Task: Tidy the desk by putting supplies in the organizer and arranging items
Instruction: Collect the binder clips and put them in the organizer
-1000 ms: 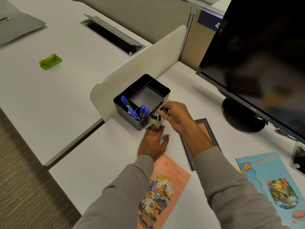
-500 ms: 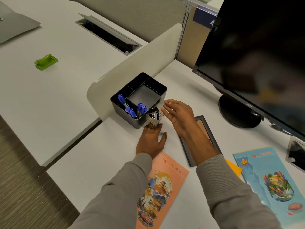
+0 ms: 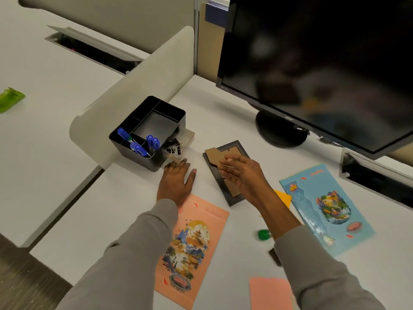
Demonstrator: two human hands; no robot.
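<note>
Beside the organizer (image 3: 181,121), left hand (image 3: 176,183) is resting flat on the tabletop (image 3: 116,209), fingers spread. Right hand (image 3: 242,174) is hovering over the frame (image 3: 231,201), fingers loose, holding nothing. Pens (image 3: 152,140) are standing in the organizer. Likely next: gripping the frame's edge to stand it up.

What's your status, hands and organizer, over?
Left hand flat on desk beside organizer. Right hand over picture frame, grip unclear. Blue pens in, binder clips at corner. Nothing blocks it.
</note>
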